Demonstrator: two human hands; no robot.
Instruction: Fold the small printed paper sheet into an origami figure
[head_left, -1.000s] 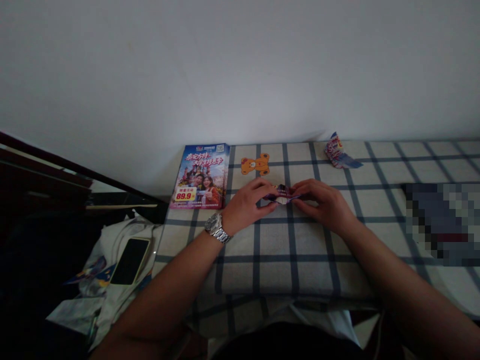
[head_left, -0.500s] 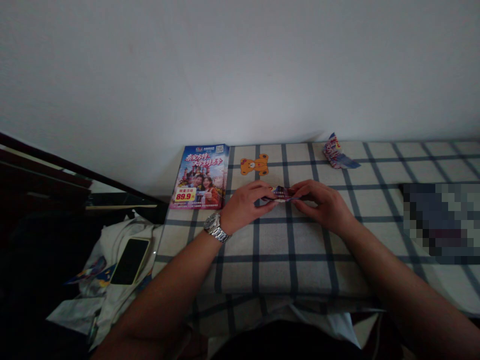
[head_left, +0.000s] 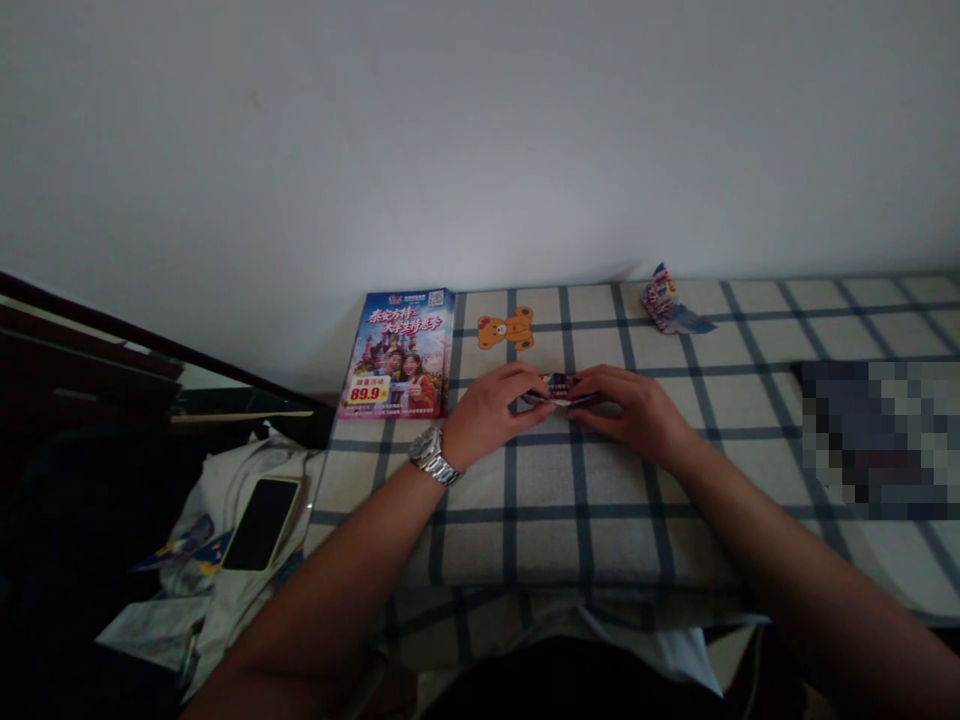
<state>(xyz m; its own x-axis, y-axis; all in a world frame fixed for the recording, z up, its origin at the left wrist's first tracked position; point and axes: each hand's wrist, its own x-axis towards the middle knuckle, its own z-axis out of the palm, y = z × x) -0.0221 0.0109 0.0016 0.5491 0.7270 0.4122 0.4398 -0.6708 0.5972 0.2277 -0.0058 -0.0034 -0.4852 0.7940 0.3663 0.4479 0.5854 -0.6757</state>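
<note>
Between my two hands is a small piece of folded printed paper (head_left: 557,386), dark purple with light lettering. My left hand (head_left: 495,410), with a metal watch (head_left: 433,457) at its wrist, pinches the paper's left end. The right end is pinched by my right hand (head_left: 637,410). Fingers cover much of the paper, so its full shape is hidden. Just beyond my left hand a teddy bear picture (head_left: 506,328) shows on the checked tablecloth (head_left: 544,545). To the left lies a stack of printed flyers (head_left: 397,355).
A folded paper piece (head_left: 671,302) in blue and red stands near the wall (head_left: 525,140). At the right lies a dark, pixelated flat object (head_left: 874,440). Lower left, a phone (head_left: 261,524) rests on a white bag (head_left: 214,480) beside the table's left edge.
My right hand has moved slightly left, closer to my left hand, and its fingers cover more of the paper. The view has shifted a little.
</note>
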